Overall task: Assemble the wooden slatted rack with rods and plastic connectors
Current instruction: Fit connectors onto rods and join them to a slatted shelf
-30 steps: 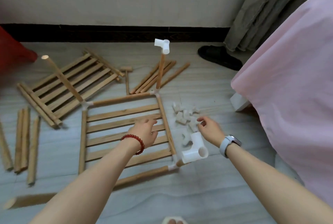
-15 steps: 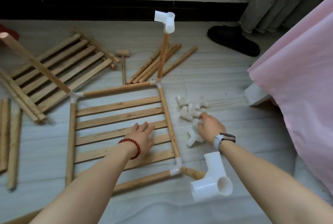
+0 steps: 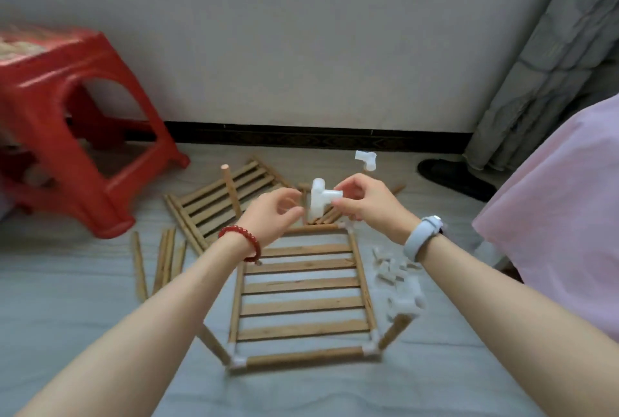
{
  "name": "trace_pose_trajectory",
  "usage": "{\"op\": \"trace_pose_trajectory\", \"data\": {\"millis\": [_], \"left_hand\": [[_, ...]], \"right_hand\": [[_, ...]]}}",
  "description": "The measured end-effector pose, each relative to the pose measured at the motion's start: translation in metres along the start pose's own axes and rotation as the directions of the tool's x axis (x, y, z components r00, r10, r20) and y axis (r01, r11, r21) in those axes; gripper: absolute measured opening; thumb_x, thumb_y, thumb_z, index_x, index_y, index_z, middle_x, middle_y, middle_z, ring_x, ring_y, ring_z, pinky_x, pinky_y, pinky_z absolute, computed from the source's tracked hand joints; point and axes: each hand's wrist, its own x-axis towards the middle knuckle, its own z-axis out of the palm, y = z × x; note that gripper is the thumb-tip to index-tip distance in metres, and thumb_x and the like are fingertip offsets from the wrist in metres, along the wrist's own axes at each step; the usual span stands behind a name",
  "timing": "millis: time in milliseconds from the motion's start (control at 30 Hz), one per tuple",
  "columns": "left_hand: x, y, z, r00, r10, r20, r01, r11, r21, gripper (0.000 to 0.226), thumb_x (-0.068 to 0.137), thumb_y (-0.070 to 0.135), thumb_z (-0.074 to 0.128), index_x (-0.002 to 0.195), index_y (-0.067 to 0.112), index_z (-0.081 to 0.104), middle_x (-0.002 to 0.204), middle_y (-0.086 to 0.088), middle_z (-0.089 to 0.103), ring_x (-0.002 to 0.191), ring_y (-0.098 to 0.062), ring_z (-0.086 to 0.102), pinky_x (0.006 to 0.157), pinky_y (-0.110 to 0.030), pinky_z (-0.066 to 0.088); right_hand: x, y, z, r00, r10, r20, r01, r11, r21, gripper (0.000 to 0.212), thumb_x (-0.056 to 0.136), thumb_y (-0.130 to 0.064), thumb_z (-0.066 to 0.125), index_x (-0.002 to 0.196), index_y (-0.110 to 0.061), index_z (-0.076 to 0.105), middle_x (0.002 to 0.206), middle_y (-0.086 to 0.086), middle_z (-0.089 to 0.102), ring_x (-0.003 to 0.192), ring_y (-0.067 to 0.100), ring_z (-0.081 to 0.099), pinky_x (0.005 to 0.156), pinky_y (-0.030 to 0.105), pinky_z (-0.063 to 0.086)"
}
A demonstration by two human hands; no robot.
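A white plastic connector (image 3: 320,199) is held up at the centre of the frame, above the far edge of the slatted frame (image 3: 301,286) that lies on the floor (image 3: 83,282). The right hand (image 3: 371,205) pinches one stub of it between thumb and fingertips. The left hand (image 3: 273,214) is curled just beside its lower end; whether those fingers actually grip the connector or only hover against it cannot be told.

The frame has white corner pieces and rods rising from its corners: a bare-topped rod (image 3: 231,190) at the far left, one at the far right capped with a connector (image 3: 366,160), and a blurred capped one (image 3: 402,309) at the near right. A heap of spare connectors (image 3: 392,266) lies just right of the frame. A second slatted panel (image 3: 221,202) rests on the floor behind the left hand, with loose rods (image 3: 157,266) to its left. Farther out are a red plastic stool (image 3: 77,125) at upper left, a dark slipper (image 3: 455,178) by the curtain (image 3: 549,48), and a pink bedcover (image 3: 569,215) on the right.

The judgement is that this connector is meant for the bare rod. Risks: the sockets facing the wrong way so the next rail cannot meet them; pressing down off-axis, which could tilt the rod or lever its base joint loose; or the light pinch slipping and dropping the piece.

No brand, label or readable writing shows anywhere.
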Motion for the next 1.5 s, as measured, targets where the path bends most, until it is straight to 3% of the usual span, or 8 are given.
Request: {"op": "trace_pose_trajectory", "data": {"millis": [300, 433, 533, 767, 1067, 1300, 1400, 1500], "left_hand": [[-0.143, -0.029, -0.069, 0.960, -0.136, -0.245, 0.040, 0.933, -0.358, 0.051, 0.088, 0.018, 0.063, 0.134, 0.019, 0.043, 0.103, 0.013, 0.063, 0.091, 0.010, 0.058, 0.075, -0.006, 0.046], [-0.176, -0.056, -0.067, 0.934, -0.226, -0.277, 0.101, 0.910, -0.402, 0.051, 0.086, 0.019, 0.065, 0.132, 0.026, 0.046, 0.107, 0.003, 0.064, 0.105, -0.006, 0.058, 0.093, -0.027, 0.045], [-0.186, -0.070, -0.059, 0.915, -0.250, -0.316, 0.104, 0.904, -0.414, 0.042, 0.088, 0.017, 0.062, 0.120, 0.040, 0.046, 0.110, 0.000, 0.061, 0.105, -0.007, 0.056, 0.084, -0.021, 0.044], [-0.180, -0.088, -0.033, 0.931, -0.315, -0.182, 0.184, 0.840, -0.510, 0.045, 0.094, 0.004, 0.048, 0.135, 0.023, 0.044, 0.122, -0.004, 0.054, 0.119, -0.024, 0.048, 0.101, -0.038, 0.040], [-0.172, -0.101, -0.022, 0.940, -0.319, -0.121, 0.189, 0.783, -0.593, 0.043, 0.097, 0.003, 0.040, 0.122, 0.036, 0.047, 0.137, -0.005, 0.049, 0.130, -0.020, 0.041, 0.111, -0.042, 0.032], [-0.168, -0.101, -0.018, 0.904, -0.411, -0.119, 0.215, 0.675, -0.706, 0.041, 0.097, 0.001, 0.036, 0.112, 0.033, 0.057, 0.078, 0.000, 0.058, 0.102, -0.013, 0.059, 0.106, -0.037, 0.039], [-0.168, -0.099, -0.013, 0.922, -0.367, -0.124, 0.205, 0.733, -0.649, 0.041, 0.096, 0.000, 0.036, 0.111, 0.031, 0.059, 0.106, -0.011, 0.063, 0.121, -0.018, 0.050, 0.109, -0.035, 0.035], [-0.169, -0.097, -0.007, 0.940, -0.316, -0.131, 0.190, 0.801, -0.568, 0.041, 0.096, 0.001, 0.035, 0.110, 0.033, 0.057, 0.117, 0.013, 0.056, 0.126, -0.010, 0.041, 0.097, -0.015, 0.033]], "right_hand": [[-0.056, -0.072, 0.122, 0.950, -0.181, 0.252, 0.205, 0.976, -0.073, 0.023, 0.080, -0.015, 0.072, 0.095, -0.009, 0.056, 0.094, 0.007, 0.065, 0.085, 0.020, 0.062, 0.077, 0.031, 0.051], [-0.069, -0.077, 0.160, 0.921, -0.191, 0.339, 0.277, 0.933, -0.228, 0.022, 0.082, -0.021, 0.071, 0.096, -0.015, 0.055, 0.088, -0.005, 0.057, 0.078, 0.009, 0.055, 0.067, 0.021, 0.047], [-0.073, -0.070, 0.177, 0.916, -0.182, 0.358, 0.286, 0.921, -0.263, 0.024, 0.083, -0.022, 0.069, 0.098, -0.016, 0.052, 0.088, -0.009, 0.054, 0.078, 0.007, 0.053, 0.067, 0.019, 0.045], [-0.071, -0.037, 0.179, 0.918, -0.038, 0.395, 0.177, 0.930, -0.321, 0.047, 0.087, -0.027, 0.064, 0.128, -0.017, 0.045, 0.101, -0.006, 0.057, 0.092, 0.010, 0.056, 0.080, 0.025, 0.048], [-0.065, -0.005, 0.176, 0.900, 0.022, 0.435, 0.216, 0.845, -0.490, 0.036, 0.094, -0.021, 0.051, 0.129, -0.017, 0.046, 0.117, 0.003, 0.060, 0.100, 0.016, 0.058, 0.083, 0.028, 0.048], [-0.064, 0.005, 0.173, 0.900, 0.030, 0.434, 0.224, 0.823, -0.522, 0.035, 0.094, -0.020, 0.047, 0.129, -0.018, 0.047, 0.117, 0.001, 0.060, 0.098, 0.015, 0.057, 0.082, 0.029, 0.050], [-0.063, 0.008, 0.172, 0.909, 0.013, 0.418, 0.228, 0.822, -0.522, 0.034, 0.095, -0.018, 0.046, 0.129, -0.018, 0.048, 0.114, 0.001, 0.061, 0.092, 0.011, 0.056, 0.079, 0.027, 0.049], [-0.062, 0.011, 0.169, 0.907, 0.016, 0.421, 0.239, 0.803, -0.546, 0.034, 0.095, -0.018, 0.045, 0.129, -0.019, 0.048, 0.113, 0.001, 0.061, 0.091, 0.013, 0.057, 0.080, 0.030, 0.051]]}}
